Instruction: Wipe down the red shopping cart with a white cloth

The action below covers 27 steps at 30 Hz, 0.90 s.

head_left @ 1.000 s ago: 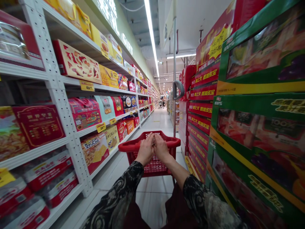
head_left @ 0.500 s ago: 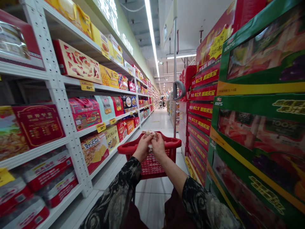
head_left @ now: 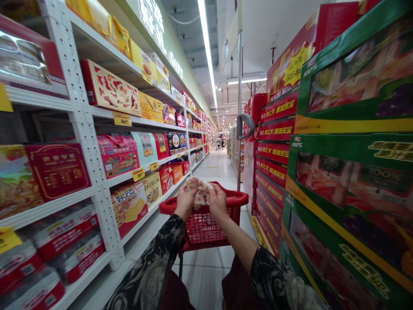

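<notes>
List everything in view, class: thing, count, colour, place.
Crumpled item: one, white-and-red, centre
Basket: one, red, lower centre
Shelving: one run, white, left
Shelf boxes: many, multicoloured, left
Price tags: several, yellow, shelves
Bottle packs: several, red, lower left
Cartons: many, red, right
Window boxes: several, green, far right
Pole: one, grey, centre right
Lights: several, white, ceiling
Sign: one, white, overhead
Left hand: one, gripping item
Right hand: one, gripping item
Sleeves: two, black-patterned, forearms

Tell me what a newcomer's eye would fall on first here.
Probably the red shopping cart at the centre, with the left hand and right hand holding a crumpled, pale patterned item between them. Next, the tall stack of green cartons filling the right side, then the white shelves of colourful boxes along the left.
</notes>
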Tool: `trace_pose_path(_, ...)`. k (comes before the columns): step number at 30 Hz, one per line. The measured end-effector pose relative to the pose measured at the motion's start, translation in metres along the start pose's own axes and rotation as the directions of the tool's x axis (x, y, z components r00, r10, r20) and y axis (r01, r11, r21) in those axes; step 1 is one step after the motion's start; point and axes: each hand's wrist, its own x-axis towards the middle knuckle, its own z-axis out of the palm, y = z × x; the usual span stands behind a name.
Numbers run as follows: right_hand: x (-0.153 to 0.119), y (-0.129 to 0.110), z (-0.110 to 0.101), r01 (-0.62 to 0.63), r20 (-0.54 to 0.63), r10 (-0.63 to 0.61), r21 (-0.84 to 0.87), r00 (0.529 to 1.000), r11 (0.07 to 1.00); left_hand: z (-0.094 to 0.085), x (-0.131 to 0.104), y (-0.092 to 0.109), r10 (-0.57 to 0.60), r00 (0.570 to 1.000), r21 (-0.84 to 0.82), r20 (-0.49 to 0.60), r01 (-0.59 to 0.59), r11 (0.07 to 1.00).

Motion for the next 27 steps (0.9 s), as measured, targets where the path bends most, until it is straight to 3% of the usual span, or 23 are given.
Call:
trace_pose_path(2, -0.011, -0.004, 0.003, 0.22, 0.167, -0.2, -0.114, 0.966, 0.969, 0.004, -0.002, 0.003, 0.05, 0.998, -0.023, -0.045, -0.051, 0.998)
trace_pose_path(3, -0.015, -0.005, 0.005, 0.308, 0.238, -0.265, -0.167, 0.934, 0.937, 0.006, -0.004, 0.004, 0.063, 0.998, -0.062, -0.018, -0.064, 0.996)
trace_pose_path(5, -0.021, -0.007, 0.008, 0.384, 0.312, -0.294, -0.281, 0.903, 0.88, 0.011, -0.009, 0.007, 0.083, 0.99, -0.183, 0.116, -0.061, 0.981)
trace_pose_path(7, -0.023, -0.008, 0.008, 0.383, 0.332, -0.262, -0.382, 0.906, 0.841, 0.013, -0.012, 0.009, 0.121, 0.96, -0.254, 0.254, -0.054, 0.966)
trace_pose_path(9, -0.021, -0.01, 0.004, 0.41, 0.399, -0.241, -0.421, 0.885, 0.809, 0.008, -0.012, 0.011, 0.151, 0.958, -0.145, 0.243, -0.118, 0.982)
trace_pose_path(11, -0.017, -0.013, -0.005, 0.458, 0.487, -0.232, -0.418, 0.842, 0.784, -0.002, -0.008, 0.013, 0.226, 0.967, 0.189, 0.12, -0.246, 0.951)
trace_pose_path(12, -0.015, -0.015, -0.011, 0.466, 0.498, -0.229, -0.427, 0.837, 0.775, -0.009, -0.006, 0.014, 0.301, 0.951, 0.398, 0.075, -0.305, 0.865)
trace_pose_path(14, -0.01, -0.015, -0.025, 0.426, 0.425, -0.217, -0.492, 0.879, 0.759, -0.021, -0.004, 0.015, 0.458, 0.876, 0.72, 0.153, -0.416, 0.555)
trace_pose_path(16, -0.005, -0.013, -0.039, 0.336, 0.284, -0.201, -0.584, 0.937, 0.739, -0.025, -0.008, 0.011, 0.5, 0.799, 0.834, 0.335, -0.498, 0.237)
trace_pose_path(18, -0.002, -0.009, -0.05, 0.26, 0.19, -0.179, -0.651, 0.965, 0.713, -0.018, -0.017, 0.002, 0.452, 0.774, 0.853, 0.443, -0.519, 0.053)
trace_pose_path(21, 0.0, -0.002, -0.059, 0.221, 0.162, -0.151, -0.705, 0.975, 0.674, 0.008, -0.035, -0.017, 0.404, 0.786, 0.868, 0.467, -0.494, -0.042)
trace_pose_path(24, -0.001, 0.002, -0.063, 0.194, 0.154, -0.12, -0.738, 0.981, 0.646, 0.033, -0.051, -0.031, 0.344, 0.729, 0.79, 0.592, -0.609, -0.071)
trace_pose_path(27, 0.0, 0.006, -0.069, 0.146, 0.115, -0.091, -0.762, 0.989, 0.631, 0.042, -0.059, -0.034, 0.304, 0.644, 0.697, 0.702, -0.71, -0.103)
